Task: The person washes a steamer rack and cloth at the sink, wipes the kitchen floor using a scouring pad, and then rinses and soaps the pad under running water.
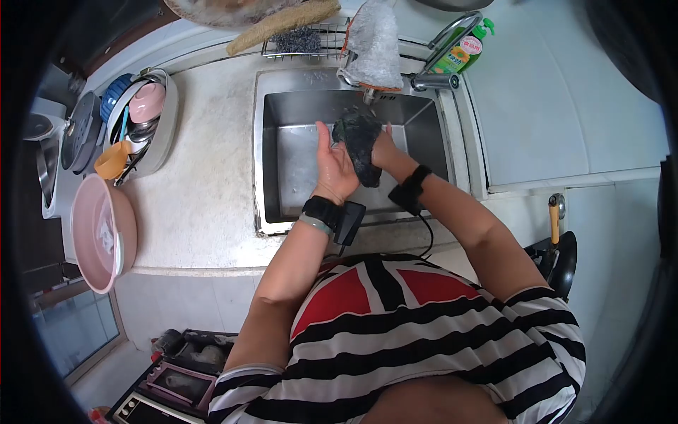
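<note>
Over the steel sink (265,173) I hold a dark, wet-looking bundle, probably a black cloth (360,138), below the faucet. My right hand (385,148) is closed around its right side. On the left, my left hand (336,168) is open, palm turned up and thumb pointing away from me. Its fingers reach to the bundle's edge and are partly hidden there. Drops of water wet the left palm. The bundle hangs down between both hands, its lower tip above the basin floor.
A faucet (434,82) and a green soap bottle (465,53) stand behind the sink. The wire rack (328,37) holds a scrubber and loofah. Left on the counter are a dish basin (164,134) full of bowls and a pink tub (126,233). A pan (563,265) hangs right.
</note>
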